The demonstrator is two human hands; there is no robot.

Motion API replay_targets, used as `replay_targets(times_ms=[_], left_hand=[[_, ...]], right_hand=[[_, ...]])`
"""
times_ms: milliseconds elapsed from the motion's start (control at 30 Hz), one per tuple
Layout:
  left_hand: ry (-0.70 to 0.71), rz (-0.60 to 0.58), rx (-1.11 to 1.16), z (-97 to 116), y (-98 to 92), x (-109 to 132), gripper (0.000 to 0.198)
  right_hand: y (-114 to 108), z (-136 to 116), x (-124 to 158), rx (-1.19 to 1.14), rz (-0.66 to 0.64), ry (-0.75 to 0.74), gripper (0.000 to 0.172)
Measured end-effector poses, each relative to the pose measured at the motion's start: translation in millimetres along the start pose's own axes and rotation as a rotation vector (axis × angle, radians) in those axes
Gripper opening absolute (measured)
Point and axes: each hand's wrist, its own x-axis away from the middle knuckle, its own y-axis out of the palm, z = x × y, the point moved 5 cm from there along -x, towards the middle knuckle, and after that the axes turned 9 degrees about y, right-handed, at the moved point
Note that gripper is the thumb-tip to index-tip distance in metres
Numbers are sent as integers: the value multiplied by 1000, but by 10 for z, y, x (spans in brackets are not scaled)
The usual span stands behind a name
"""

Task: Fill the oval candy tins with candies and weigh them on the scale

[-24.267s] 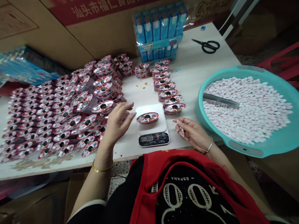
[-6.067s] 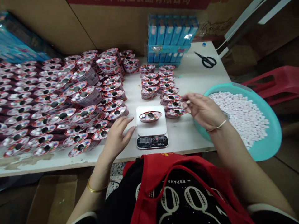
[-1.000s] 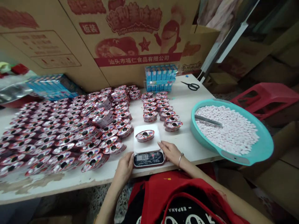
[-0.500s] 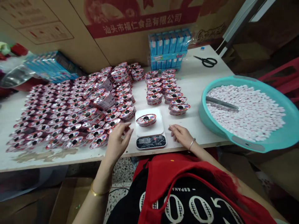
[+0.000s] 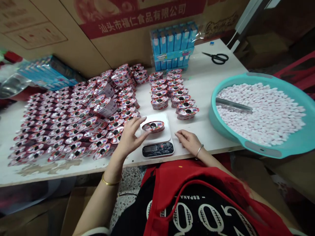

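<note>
1 oval packet [image 5: 158,127] stands on the white scale [image 5: 158,139] on the bench [image 5: 204,73]. The left hand [image 5: 128,137] is spread open at the packet's left end. Beside the scale, the right hand [image 5: 190,140] curls loosely; whether it holds anything cannot be told.

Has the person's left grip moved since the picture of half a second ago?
Yes, rightward: judged against the white digital scale, the left grip now reaches partly over it, close to the oval printed container; before, it stopped left of the scale.
</note>
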Motion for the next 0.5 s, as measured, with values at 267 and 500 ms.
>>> replay_targets(times_ms=[267, 500], left_hand=[[-55, 155, -6, -89, -243, 21, 30], [-11, 113, 50, -94, -157, -95, 29]], right_hand=[[-365, -394, 276, -113, 70, -75, 38], [-1899, -225, 191, 598, 619, -1, 37]])
